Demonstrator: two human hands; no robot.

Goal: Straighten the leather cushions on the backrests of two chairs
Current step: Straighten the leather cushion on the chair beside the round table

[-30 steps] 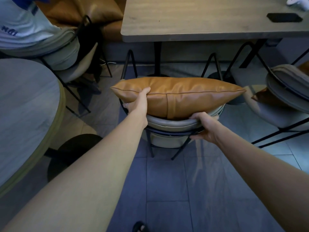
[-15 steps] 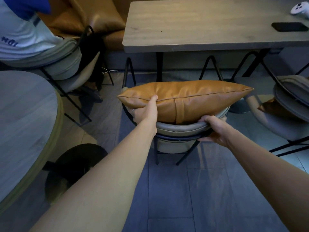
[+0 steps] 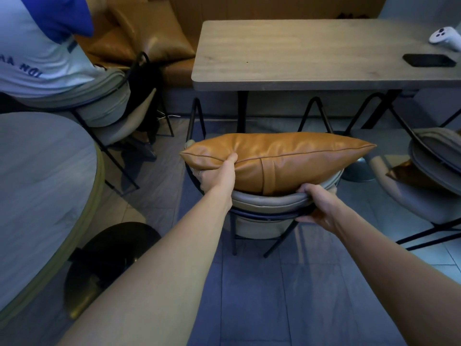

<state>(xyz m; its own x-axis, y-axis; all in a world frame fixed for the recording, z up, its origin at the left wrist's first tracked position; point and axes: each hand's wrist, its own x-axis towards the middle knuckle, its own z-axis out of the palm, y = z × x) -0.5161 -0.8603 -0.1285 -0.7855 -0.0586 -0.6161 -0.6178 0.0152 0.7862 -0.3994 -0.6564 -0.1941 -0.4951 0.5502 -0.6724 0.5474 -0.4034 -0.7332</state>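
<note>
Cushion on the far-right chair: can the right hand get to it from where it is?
Probably yes. The right hand only grips the near chair's backrest, and open floor lies between it and the brown cushion, though that chair's backrest partly hides it.

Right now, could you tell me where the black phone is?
In the head view, the flat black phone lies at the wooden table's far right, beside the white controller.

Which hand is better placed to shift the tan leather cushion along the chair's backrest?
The left hand. It grips the tan leather cushion near its left end, thumb on top. The right hand holds the grey padded backrest, steadying the chair.
</note>
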